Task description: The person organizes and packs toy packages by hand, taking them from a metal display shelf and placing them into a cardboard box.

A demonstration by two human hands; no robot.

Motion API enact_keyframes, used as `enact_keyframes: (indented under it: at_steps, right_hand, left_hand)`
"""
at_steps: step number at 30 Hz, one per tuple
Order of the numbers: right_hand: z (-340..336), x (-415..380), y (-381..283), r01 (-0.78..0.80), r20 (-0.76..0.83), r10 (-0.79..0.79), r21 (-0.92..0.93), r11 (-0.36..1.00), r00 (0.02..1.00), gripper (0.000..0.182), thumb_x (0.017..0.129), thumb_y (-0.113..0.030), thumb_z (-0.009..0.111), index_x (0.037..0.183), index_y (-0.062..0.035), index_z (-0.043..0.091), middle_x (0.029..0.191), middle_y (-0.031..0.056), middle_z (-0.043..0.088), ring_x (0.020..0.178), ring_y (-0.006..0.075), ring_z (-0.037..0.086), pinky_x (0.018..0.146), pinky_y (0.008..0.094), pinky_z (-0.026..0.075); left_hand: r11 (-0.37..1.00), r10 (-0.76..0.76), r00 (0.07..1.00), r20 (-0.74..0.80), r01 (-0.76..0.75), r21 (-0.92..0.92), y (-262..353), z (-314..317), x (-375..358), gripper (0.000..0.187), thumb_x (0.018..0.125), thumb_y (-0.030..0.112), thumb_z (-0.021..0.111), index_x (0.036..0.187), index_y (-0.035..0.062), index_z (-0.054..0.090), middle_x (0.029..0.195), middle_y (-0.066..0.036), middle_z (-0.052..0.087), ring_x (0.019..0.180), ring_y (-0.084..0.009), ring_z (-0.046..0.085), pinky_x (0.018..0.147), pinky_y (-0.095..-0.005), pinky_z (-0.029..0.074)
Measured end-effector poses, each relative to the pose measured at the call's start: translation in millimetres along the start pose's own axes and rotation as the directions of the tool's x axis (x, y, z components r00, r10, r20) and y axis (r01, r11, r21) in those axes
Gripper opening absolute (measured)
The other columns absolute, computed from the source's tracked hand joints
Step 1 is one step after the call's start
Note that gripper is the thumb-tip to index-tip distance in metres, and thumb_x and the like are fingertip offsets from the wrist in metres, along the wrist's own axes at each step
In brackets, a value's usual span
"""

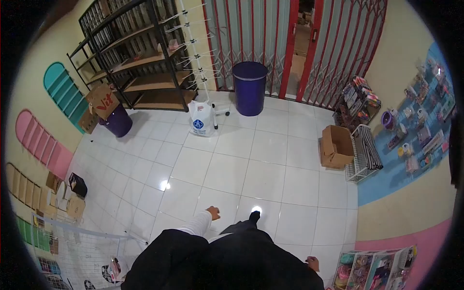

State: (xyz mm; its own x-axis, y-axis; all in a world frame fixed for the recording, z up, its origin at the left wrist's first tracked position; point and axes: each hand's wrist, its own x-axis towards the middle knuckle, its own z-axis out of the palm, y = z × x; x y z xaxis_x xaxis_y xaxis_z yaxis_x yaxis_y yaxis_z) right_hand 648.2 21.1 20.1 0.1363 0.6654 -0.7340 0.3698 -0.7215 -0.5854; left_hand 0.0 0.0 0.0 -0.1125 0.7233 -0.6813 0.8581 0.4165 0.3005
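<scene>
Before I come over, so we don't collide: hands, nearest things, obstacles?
Left hand looks empty, above floor tiles. Right hand looks empty, nearest the goods rack. Ahead: white bag on floor, beside wheeled stand.

Moderately bright indoors, ceiling lights mirrored as glare spots on glossy floor, dim beyond gate, soft faint shadows, strong fisheye curvature, black vignette at edges, fine detail slightly soft
</scene>
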Motion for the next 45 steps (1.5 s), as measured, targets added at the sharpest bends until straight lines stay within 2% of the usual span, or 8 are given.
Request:
enact_keyframes:
  at_steps: [6,10,19,27,37,39,43,45]
  right_hand:
    - [37,42,-49,0.219,0.044,-0.214,-0.201,0.955,0.976,0.02,0.082,-0.019,0.056,0.093,-0.0026,0.056,0.078,0.0105,0.061,0.068,0.0225,0.062,0.058,0.0363,0.051]
    - [10,83,-113,0.03,-0.024,-0.037,-0.239,0.971,0.999,0.019,0.082,-0.019,0.055,0.092,-0.0033,0.056,0.078,0.0099,0.062,0.067,0.0219,0.063,0.055,0.0352,0.05]
    - [3,148,-185,0.059,0.03,-0.058,-0.03,0.998,0.998,0.017,0.083,-0.02,0.053,0.089,-0.0048,0.057,0.077,0.0086,0.062,0.065,0.0206,0.063,0.05,0.0327,0.048]
    - [-37,220,-224,-0.155,-0.059,0.162,0.105,0.982,0.985,0.017,0.077,-0.017,0.06,0.091,-0.0076,0.059,0.078,0.0071,0.063,0.063,0.0177,0.062,0.048,0.0315,0.048]
    - [-191,396,-290,0.14,0.032,-0.146,-0.541,0.83,0.989,0.024,0.079,-0.024,0.054,0.086,-0.0019,0.061,0.071,0.011,0.064,0.067,0.0249,0.063,0.068,0.038,0.05]
    - [-204,404,-348,0.023,-0.252,-0.052,-0.118,0.993,0.966,0.027,0.079,-0.026,0.054,0.088,-0.0016,0.06,0.065,0.0114,0.063,0.064,0.0227,0.063,0.063,0.0356,0.05]
    - [-207,441,-435,0.13,-0.23,-0.116,0.043,0.991,0.966,0.015,0.079,-0.016,0.057,0.089,-0.0049,0.059,0.075,0.007,0.061,0.061,0.0172,0.061,0.05,0.0287,0.048]
    - [-201,460,-454,0.156,-0.189,-0.154,-0.007,0.988,0.97,0.015,0.078,-0.015,0.057,0.09,-0.0047,0.059,0.075,0.0069,0.061,0.062,0.017,0.061,0.051,0.0281,0.048]
  left_hand:
    - [0.979,-0.09,0.994,0.054,0.079,0.187,-12,-38,34,0.046,0.07,0.041,0.064,0.103,0.0086,0.065,0.106,-0.015,0.062,0.104,-0.0313,0.055,0.09,-0.0409,0.044]
    - [0.964,-0.112,0.98,0.166,0.067,0.257,-8,-63,114,0.045,0.068,0.043,0.064,0.095,0.0082,0.068,0.099,-0.013,0.065,0.094,-0.0306,0.061,0.085,-0.0425,0.047]
    - [0.985,0.16,0.953,-0.256,-0.171,-0.023,150,-252,230,0.043,0.075,0.031,0.062,0.108,0.0036,0.057,0.103,-0.017,0.061,0.097,-0.0314,0.058,0.084,-0.0392,0.046]
    - [0.98,0.188,0.98,0.061,-0.191,0.051,211,-247,326,0.048,0.074,0.04,0.063,0.107,0.0064,0.059,0.106,-0.014,0.061,0.101,-0.0302,0.057,0.088,-0.0385,0.045]
    - [0.997,0.034,0.993,0.114,-0.041,0.061,254,-263,403,0.046,0.072,0.041,0.064,0.103,0.0074,0.064,0.106,-0.015,0.063,0.103,-0.031,0.057,0.09,-0.0373,0.044]
    - [1.0,0.016,0.997,0.077,-0.016,0.001,299,-286,404,0.048,0.073,0.041,0.064,0.105,0.0063,0.063,0.103,-0.015,0.063,0.101,-0.0302,0.058,0.089,-0.0364,0.045]
    - [0.94,0.32,0.941,0.111,-0.33,0.088,323,-305,464,0.046,0.075,0.037,0.064,0.108,0.0049,0.061,0.102,-0.017,0.063,0.098,-0.0291,0.059,0.088,-0.0353,0.046]
    - [0.992,0.123,0.986,0.115,-0.119,-0.039,343,-326,482,0.045,0.075,0.035,0.064,0.108,0.0043,0.061,0.102,-0.018,0.064,0.097,-0.0289,0.06,0.087,-0.0347,0.046]
